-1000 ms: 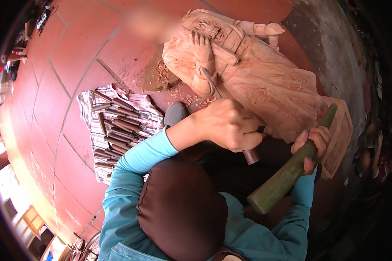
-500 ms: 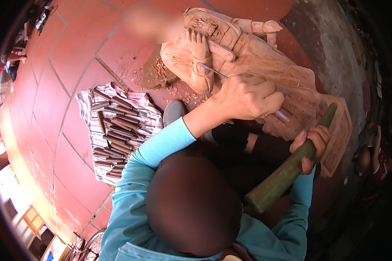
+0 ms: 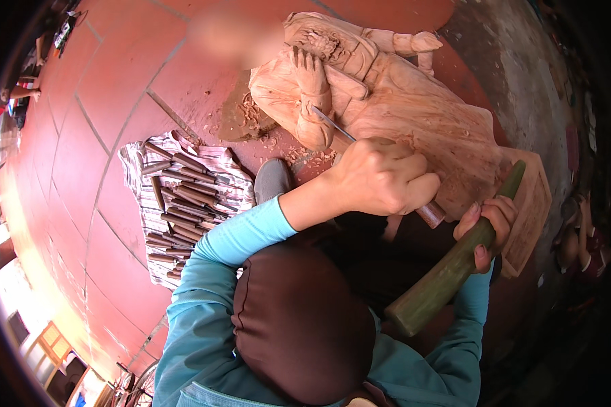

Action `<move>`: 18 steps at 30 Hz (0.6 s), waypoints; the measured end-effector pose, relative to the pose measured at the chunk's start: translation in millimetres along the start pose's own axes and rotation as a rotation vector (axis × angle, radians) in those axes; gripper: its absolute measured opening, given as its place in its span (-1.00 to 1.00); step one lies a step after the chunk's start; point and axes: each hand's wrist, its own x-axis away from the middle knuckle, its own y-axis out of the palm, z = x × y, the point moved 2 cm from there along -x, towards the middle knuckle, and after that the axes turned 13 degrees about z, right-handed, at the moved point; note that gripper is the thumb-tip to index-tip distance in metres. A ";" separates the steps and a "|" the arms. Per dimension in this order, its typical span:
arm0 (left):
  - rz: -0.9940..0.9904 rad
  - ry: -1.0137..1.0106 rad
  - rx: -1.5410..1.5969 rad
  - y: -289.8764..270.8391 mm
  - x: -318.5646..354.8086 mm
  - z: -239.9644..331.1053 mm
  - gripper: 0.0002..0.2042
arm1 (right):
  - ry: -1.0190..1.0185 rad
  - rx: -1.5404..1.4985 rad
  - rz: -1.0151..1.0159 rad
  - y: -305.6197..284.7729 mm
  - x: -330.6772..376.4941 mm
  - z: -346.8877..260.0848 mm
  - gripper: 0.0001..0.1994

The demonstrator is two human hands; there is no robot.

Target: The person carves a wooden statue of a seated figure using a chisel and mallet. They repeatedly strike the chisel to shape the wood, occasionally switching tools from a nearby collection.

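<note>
Steel chisel (image 3: 332,125) against pale carving (image 3: 414,115)

The left hand (image 3: 380,178) hides most of the chisel (image 3: 332,125) handle. A blurred patch (image 3: 234,34) covers the floor beside the wooden statue (image 3: 400,108). The person's dark cap (image 3: 302,325) hides their lap.

Red tiled floor (image 3: 81,169) carries a wooden statue (image 3: 414,115), wood chips (image 3: 251,115), striped cloth (image 3: 217,159).

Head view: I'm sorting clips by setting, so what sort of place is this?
Most likely a woodcarver's work spot on a red tiled floor. A large wooden statue lies there with wood chips beside it, and a striped cloth holds rows of chisels.
</note>
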 end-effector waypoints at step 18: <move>-0.165 -0.116 0.039 -40.1 -9.4 9.7 -0.86 | 0.050 0.004 0.061 9.6 5.1 4.1 -0.25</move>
